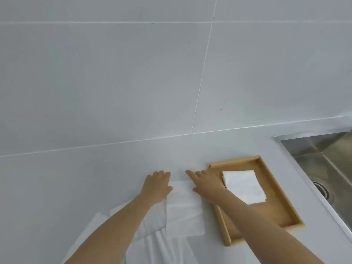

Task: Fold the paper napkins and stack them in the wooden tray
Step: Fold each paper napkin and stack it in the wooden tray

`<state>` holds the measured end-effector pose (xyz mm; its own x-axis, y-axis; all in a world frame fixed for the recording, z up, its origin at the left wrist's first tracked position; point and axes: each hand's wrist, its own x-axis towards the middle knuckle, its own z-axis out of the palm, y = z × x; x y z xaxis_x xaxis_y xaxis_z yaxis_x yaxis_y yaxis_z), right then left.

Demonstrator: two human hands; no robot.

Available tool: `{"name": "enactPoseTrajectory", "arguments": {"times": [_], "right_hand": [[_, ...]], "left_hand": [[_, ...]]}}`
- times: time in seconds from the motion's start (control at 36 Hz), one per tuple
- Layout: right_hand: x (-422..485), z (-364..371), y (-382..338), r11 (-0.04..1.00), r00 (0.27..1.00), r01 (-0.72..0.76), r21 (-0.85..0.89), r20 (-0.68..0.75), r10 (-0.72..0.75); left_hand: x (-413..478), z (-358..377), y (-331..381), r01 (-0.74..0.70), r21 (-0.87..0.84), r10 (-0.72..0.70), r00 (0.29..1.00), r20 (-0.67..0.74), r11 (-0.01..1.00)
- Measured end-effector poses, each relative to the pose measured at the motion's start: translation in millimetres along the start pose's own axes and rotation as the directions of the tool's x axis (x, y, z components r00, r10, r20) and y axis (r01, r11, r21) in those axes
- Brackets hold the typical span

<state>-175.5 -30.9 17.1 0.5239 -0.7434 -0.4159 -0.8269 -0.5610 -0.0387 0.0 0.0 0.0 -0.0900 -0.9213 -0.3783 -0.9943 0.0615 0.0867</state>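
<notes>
Loose unfolded napkins (152,242) lie lower left, the left hand (157,186) and right hand (206,184) – fingers flat, together – press a folded napkin (183,208) between them, beside the wooden tray (274,214) holding 1 napkin stack (243,185) – the sink (327,155) far right.

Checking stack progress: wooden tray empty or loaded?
Loaded. Folded white napkins lie flat inside the wooden tray; how many, cannot tell. The rest of its floor is bare.
</notes>
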Motion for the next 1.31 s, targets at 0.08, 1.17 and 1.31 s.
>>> {"name": "enactPoseTrajectory", "arguments": {"times": [0.08, 1.17, 1.31], "right_hand": [[14.0, 1.4, 2.3, 0.999, 1.0, 0.006, -0.046, 0.012, -0.005], [-20.1, -11.4, -1.0, 0.973, 0.997, 0.015, 0.231, 0.065, -0.03], [-39.0, -3.4, -8.9, 0.974, 0.993, 0.011, 0.227, 0.115, -0.038]], "left_hand": [[15.2, 0.1, 0.2, 0.071, -0.15, -0.061, 0.996, 0.067, 0.986], [-20.5, -18.7, 11.7, -0.078, -0.374, 0.109, 0.992, 0.062, 0.924], [-42.3, -1.2, 14.2, -0.145, -0.365, 0.182, 0.981, 0.069, 0.919]]}}
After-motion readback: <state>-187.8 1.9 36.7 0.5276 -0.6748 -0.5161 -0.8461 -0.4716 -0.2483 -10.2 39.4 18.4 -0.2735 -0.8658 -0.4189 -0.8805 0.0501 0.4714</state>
